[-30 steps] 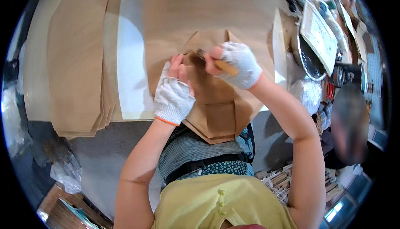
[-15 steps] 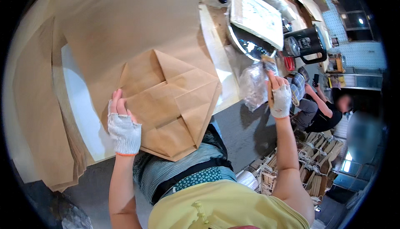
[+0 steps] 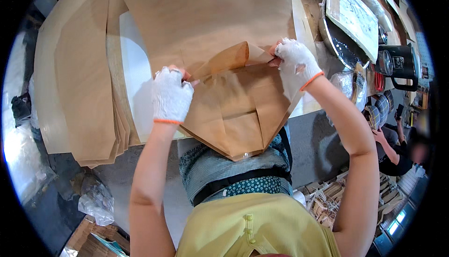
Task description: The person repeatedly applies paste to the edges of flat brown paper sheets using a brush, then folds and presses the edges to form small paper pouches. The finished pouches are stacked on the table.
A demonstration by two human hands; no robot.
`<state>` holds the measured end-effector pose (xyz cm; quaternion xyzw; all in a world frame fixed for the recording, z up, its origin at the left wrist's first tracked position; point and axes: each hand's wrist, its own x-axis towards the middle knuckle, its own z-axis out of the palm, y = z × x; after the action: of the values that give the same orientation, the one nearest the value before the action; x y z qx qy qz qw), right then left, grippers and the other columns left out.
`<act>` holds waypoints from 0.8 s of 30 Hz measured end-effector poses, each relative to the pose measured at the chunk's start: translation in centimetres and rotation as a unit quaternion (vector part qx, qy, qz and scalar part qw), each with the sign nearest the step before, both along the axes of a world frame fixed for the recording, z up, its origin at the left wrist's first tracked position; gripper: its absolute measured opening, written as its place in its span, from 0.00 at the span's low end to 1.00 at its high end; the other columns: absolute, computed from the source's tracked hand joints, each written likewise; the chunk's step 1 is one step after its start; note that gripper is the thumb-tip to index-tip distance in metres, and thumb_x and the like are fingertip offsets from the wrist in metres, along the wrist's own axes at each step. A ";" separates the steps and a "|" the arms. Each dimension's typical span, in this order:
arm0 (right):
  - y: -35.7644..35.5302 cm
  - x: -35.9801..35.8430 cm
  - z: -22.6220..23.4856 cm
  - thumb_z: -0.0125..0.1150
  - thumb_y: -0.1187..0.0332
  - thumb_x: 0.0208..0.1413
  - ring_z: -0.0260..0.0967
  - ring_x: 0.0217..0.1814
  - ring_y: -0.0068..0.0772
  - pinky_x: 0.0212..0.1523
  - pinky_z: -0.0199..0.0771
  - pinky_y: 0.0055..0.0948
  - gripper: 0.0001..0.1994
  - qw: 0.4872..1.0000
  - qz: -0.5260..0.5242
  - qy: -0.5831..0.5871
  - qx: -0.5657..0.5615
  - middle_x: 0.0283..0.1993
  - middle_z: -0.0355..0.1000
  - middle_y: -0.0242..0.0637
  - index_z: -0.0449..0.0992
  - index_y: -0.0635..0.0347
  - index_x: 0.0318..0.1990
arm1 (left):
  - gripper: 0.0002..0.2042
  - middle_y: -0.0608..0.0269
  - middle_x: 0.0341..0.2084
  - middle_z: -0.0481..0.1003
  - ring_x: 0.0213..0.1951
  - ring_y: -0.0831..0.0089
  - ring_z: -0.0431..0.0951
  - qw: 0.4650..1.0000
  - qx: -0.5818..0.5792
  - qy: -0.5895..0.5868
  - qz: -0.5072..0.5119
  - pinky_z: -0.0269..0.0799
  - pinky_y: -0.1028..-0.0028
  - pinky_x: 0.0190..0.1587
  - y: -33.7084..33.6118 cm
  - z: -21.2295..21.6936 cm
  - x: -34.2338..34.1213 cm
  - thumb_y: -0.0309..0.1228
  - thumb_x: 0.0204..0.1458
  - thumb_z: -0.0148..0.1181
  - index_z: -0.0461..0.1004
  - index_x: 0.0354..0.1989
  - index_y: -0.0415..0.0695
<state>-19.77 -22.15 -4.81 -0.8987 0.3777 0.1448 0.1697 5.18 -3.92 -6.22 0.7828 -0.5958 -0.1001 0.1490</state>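
A folded brown paper bag (image 3: 239,126) lies at the table's near edge, its end folded into a pointed, many-sided shape. My left hand (image 3: 173,96), in a white half-finger glove with an orange cuff, pinches the bag's flap at its left end. At the flap's right end, my right hand (image 3: 295,63), gloved the same way, has its fingers closed on the paper. Between the two hands the flap's edge stands raised and curled. Some fingertips are hidden behind the gloves and paper.
Brown paper sheets (image 3: 86,79) are stacked on the left. At right are a metal basin (image 3: 346,53) with a white board (image 3: 353,18) across it, clear plastic (image 3: 342,83) and a black mug (image 3: 402,67). A person (image 3: 395,156) is at far right; wooden pieces lie below.
My right hand has let go of the brush by the basin and moved left onto the bag's flap. My left hand has closed on the flap's other end, and the flap is lifted.
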 end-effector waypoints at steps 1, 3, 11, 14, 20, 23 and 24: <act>1.3 -0.2 0.5 0.65 0.67 0.46 0.70 0.53 0.41 0.53 0.70 0.34 0.19 0.999 0.023 0.026 -0.042 0.49 0.74 0.43 0.77 0.57 0.48 | 0.06 0.55 0.28 0.74 0.33 0.55 0.73 0.999 -0.027 -0.020 -0.007 0.68 0.59 0.39 0.7 -0.2 -0.8 0.30 0.42 0.64 0.76 0.28 0.42; 3.9 -1.7 0.3 0.61 0.69 0.48 0.69 0.56 0.40 0.55 0.69 0.36 0.20 0.989 0.064 -0.001 -0.131 0.52 0.72 0.43 0.74 0.58 0.52 | 0.13 0.55 0.36 0.77 0.42 0.57 0.76 0.996 -0.042 -0.068 -0.026 0.72 0.61 0.45 2.4 -0.6 -2.2 0.23 0.40 0.61 0.78 0.38 0.43; 7.4 -5.7 -0.8 0.55 0.66 0.52 0.56 0.70 0.39 0.68 0.56 0.36 0.26 0.967 0.185 -0.041 -0.172 0.66 0.62 0.40 0.65 0.59 0.61 | 0.27 0.63 0.56 0.71 0.60 0.49 0.66 0.961 -0.035 -0.053 -0.270 0.67 0.56 0.57 5.0 0.5 -1.7 0.18 0.39 0.55 0.76 0.52 0.54; 8.2 -5.7 0.2 0.62 0.60 0.45 0.58 0.69 0.41 0.66 0.58 0.38 0.31 0.959 0.254 -0.112 -0.052 0.67 0.61 0.39 0.66 0.56 0.61 | 0.27 0.64 0.53 0.71 0.58 0.51 0.66 0.957 -0.042 -0.057 -0.283 0.66 0.56 0.57 5.6 0.8 -2.8 0.18 0.37 0.55 0.75 0.51 0.54; 8.9 -8.0 0.2 0.61 0.61 0.42 0.68 0.53 0.37 0.54 0.66 0.37 0.18 0.916 0.387 -0.094 -0.054 0.48 0.70 0.33 0.74 0.51 0.44 | 0.21 0.63 0.50 0.70 0.57 0.55 0.65 0.943 0.057 0.064 -0.321 0.65 0.56 0.59 4.9 2.8 -2.1 0.18 0.32 0.60 0.73 0.40 0.49; 9.7 -6.9 -1.1 0.63 0.73 0.39 0.69 0.44 0.37 0.51 0.65 0.37 0.11 0.928 0.277 -0.249 0.032 0.41 0.70 0.31 0.72 0.51 0.32 | 0.12 0.59 0.48 0.71 0.55 0.56 0.66 0.934 0.095 0.071 -0.337 0.65 0.61 0.59 4.3 3.6 -1.7 0.23 0.41 0.61 0.76 0.37 0.46; 9.0 -5.5 -0.4 0.62 0.74 0.40 0.68 0.44 0.37 0.50 0.65 0.37 0.10 0.932 0.218 -0.287 0.048 0.41 0.70 0.31 0.71 0.50 0.32 | 0.12 0.59 0.45 0.71 0.52 0.56 0.67 0.936 0.069 0.094 -0.333 0.66 0.60 0.55 3.8 3.2 -1.7 0.22 0.40 0.62 0.74 0.35 0.46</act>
<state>-25.30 -13.14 -5.24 -0.9528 0.1005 -0.0681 0.2782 3.50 -0.11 -3.02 0.5351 -0.7972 -0.2577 0.1083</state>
